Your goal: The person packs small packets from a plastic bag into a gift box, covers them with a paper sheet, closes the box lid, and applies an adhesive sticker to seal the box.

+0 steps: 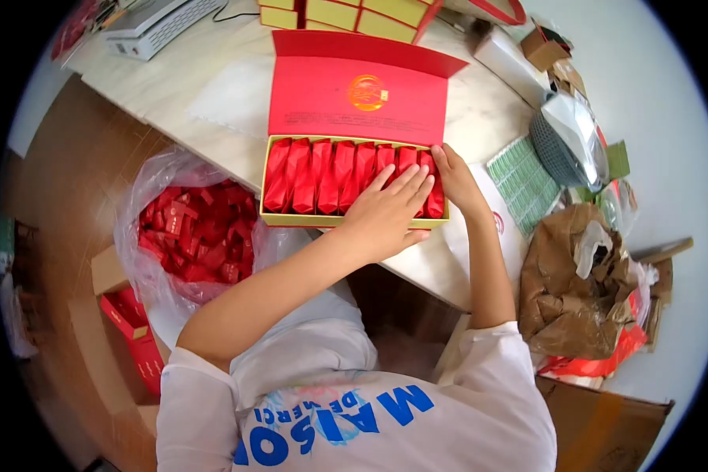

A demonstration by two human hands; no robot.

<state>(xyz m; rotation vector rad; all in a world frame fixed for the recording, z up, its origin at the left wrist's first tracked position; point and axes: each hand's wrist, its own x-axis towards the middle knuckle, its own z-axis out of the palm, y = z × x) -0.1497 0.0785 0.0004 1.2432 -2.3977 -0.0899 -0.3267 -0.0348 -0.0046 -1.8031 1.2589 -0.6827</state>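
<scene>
A red gift box with a yellow-edged tray lies on the table, its lid folded back. Inside stand several shiny red packets in a row. My left hand rests over the packets at the right half, fingers stretched out and its thumb near the front rim. At the box's right end, my right hand grips the side wall, fingertips at the back right corner. Part of the rightmost packets is hidden under my left hand.
Left of the box, a clear plastic bag holds many red packets. Stacked red-and-yellow boxes stand behind. To the right are a green woven mat, a grey basket and a brown paper bag. A carton sits lower left.
</scene>
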